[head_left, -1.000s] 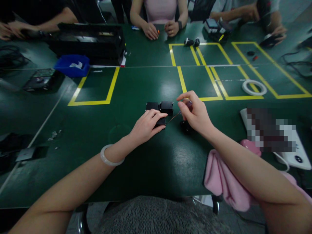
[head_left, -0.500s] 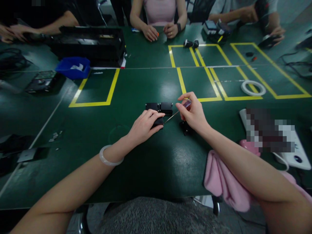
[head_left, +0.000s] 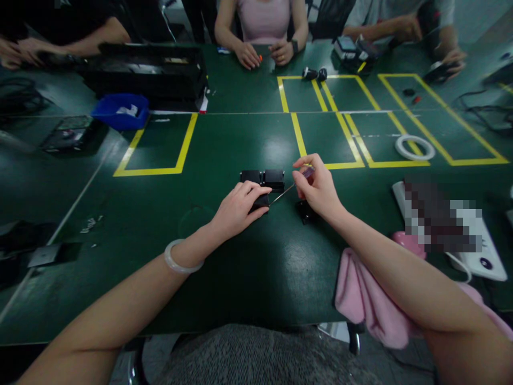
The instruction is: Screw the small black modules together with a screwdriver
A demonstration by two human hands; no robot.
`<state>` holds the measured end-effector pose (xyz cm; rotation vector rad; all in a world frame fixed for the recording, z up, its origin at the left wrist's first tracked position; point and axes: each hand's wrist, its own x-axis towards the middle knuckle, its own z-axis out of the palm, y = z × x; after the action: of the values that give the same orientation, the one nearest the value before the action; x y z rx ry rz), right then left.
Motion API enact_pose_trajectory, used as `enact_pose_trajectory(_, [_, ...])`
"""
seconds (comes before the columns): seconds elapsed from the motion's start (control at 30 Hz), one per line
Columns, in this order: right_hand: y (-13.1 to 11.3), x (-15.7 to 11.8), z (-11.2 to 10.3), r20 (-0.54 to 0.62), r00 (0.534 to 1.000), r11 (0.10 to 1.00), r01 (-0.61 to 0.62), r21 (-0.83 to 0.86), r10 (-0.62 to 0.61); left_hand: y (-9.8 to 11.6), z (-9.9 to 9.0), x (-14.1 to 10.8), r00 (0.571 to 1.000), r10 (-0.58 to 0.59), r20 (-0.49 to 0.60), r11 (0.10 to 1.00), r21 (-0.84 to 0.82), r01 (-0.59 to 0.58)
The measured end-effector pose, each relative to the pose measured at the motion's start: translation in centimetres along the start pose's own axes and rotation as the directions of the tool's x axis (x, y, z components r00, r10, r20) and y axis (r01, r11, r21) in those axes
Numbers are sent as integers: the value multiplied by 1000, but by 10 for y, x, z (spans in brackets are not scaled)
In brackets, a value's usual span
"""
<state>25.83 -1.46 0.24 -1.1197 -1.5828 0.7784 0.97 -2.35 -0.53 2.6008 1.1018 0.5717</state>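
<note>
My left hand (head_left: 242, 207) is closed around a small black block-like part (head_left: 261, 201), pressing it on the green table (head_left: 224, 289). My right hand (head_left: 316, 184) grips the handle of a screwdriver (head_left: 284, 193). Its thin metal shaft slants down to the left, and the tip meets the right end of the held part. Just behind my left fingers sit two black boxy pieces (head_left: 274, 178) side by side. Under my right hand lies another small black part (head_left: 304, 212), partly covered by the hand.
At right are a pink cloth (head_left: 368, 299), a white power strip (head_left: 491, 256) and a white tape ring (head_left: 415, 147). A blue tray (head_left: 120, 111) and a long black housing (head_left: 148, 77) stand at back left. Several small screws (head_left: 92, 223) lie left. Three people sit opposite.
Both hands keep nearly the same pose, with the screwdriver tip still at the black part. The view has shifted very slightly.
</note>
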Motion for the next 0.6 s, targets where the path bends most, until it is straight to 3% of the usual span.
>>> enact_pose_trajectory(0.37, [-6,0,2,-43,999,1000,-4,30,6,2,0,0,1000,7,-8,999,47,-6])
enact_pose_trajectory(0.6, [-10,1,-2,8,999,999,-32,-14,32,2,-1,-1,999,24,-37,994,103,-20])
